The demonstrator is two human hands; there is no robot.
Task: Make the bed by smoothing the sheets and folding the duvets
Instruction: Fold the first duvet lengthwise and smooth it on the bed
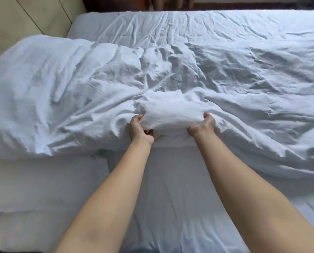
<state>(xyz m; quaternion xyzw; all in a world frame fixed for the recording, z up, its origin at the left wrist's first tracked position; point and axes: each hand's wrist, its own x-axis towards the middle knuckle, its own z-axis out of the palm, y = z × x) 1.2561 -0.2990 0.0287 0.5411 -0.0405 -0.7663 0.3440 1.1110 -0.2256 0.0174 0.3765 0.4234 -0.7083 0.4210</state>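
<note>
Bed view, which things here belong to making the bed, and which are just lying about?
Part of the job:
white duvet, crumpled, its near edge bunched
left hand and right hand, both gripping that edge
bottom sheet

Just there:
cream headboard
pillow

Both bare forearms extended forward, near parallel. Left hand (140, 128) and right hand (204, 126) clenched, fingers curled, gripping fabric.

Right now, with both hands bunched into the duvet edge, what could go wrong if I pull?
The left hand and right hand grip the duvet close together, so a pull may drag only the middle and deepen its wrinkles. It could also ruck the sheet underneath or shift the pillow.
</note>
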